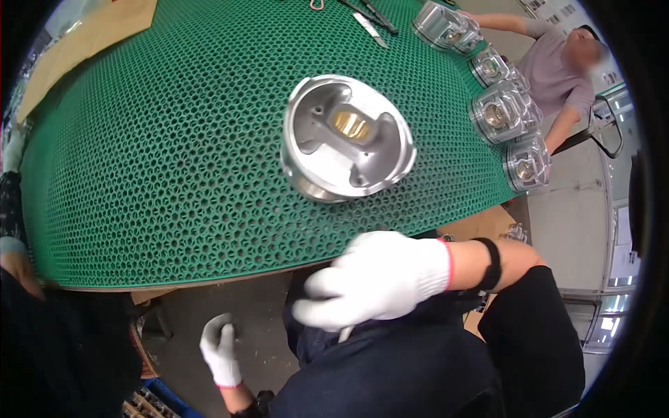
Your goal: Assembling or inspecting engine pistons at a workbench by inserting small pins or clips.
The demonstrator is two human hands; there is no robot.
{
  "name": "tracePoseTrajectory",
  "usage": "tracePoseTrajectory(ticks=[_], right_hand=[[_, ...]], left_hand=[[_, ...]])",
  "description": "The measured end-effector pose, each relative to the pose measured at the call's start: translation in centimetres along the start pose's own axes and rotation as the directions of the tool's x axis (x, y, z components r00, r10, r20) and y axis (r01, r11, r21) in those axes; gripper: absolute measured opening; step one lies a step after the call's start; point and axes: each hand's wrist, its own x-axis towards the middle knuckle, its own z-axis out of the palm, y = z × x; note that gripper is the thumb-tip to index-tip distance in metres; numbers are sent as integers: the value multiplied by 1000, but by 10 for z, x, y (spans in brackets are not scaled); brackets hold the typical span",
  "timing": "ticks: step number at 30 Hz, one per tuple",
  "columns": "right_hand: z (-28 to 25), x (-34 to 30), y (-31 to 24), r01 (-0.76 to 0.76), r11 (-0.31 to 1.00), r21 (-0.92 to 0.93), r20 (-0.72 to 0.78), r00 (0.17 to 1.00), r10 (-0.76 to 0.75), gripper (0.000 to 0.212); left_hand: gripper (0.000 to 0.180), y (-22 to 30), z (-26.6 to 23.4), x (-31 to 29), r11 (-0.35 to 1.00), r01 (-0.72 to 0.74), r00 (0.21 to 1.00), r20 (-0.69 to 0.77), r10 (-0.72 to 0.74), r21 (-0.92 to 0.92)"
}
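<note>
A large silver engine piston (347,143) stands on the green perforated mat (174,153), its hollow underside facing up and a brass-coloured patch showing inside. My right hand (380,282), in a white knitted glove with a red cuff edge, is in front of the table edge, below the piston and apart from it. Motion smears its fingers; a small pale piece I cannot make out shows beneath them. Low on the left, away from the table, hangs my left hand (219,352), gloved alike. Its fingers are curved with the thumb apart, and nothing shows between them.
Several more pistons (498,111) line the mat's right edge, where another person (557,76) reaches in. A knife (369,30) and dark tools (380,15) lie at the back. Cardboard (90,45) covers the far left corner. Another person's arm (14,237) is at the left edge.
</note>
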Motion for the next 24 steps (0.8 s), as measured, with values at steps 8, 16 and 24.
tracePoseTrajectory(ticks=[8,16,24], right_hand=[[15,-154,17,-386,839,384,-55,897,438,24],[53,-265,-1,-446,421,790,-172,498,850,21],[6,-219,42,-207,866,455,-644,595,481,15]], left_hand=[[47,199,100,39,628,-709,687,110,719,322],[52,251,202,85,486,-836,526,121,842,254],[45,275,281,-54,-287,-811,175,679,714,510]])
